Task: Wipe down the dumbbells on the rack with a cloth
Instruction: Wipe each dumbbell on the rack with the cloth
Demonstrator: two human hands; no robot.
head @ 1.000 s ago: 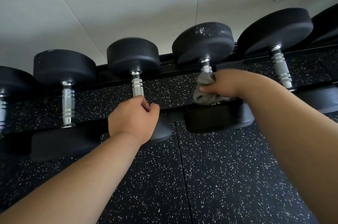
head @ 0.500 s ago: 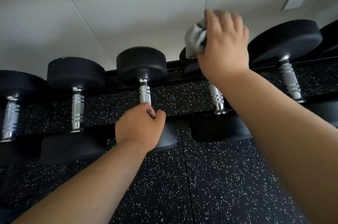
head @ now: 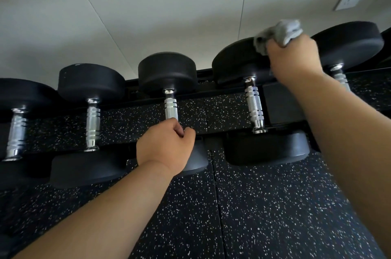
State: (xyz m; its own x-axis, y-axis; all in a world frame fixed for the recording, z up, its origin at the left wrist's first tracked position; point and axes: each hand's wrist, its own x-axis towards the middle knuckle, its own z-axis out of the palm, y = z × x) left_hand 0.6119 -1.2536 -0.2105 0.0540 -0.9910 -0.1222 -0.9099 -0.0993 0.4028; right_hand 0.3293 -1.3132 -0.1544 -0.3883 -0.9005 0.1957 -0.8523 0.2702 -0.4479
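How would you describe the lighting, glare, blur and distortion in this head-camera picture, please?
Head view: wide-angle distortion splays the seams of the pale wall, which is bright while the black dumbbell heads sink into shadow; the chrome handle shows small glints; the cloth in the right hand looks slightly soft; the left hand, gripping the middle dumbbell, is crisper.

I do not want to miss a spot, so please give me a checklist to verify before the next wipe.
1. The cloth is bunched in the right hand: ok.
2. Cloth touches the far head of the fourth dumbbell: ok.
3. The left hand grips the third dumbbell's handle: ok.
4. Both dumbbells sit across the rack: ok.
5. Far head already clean: cannot tell.
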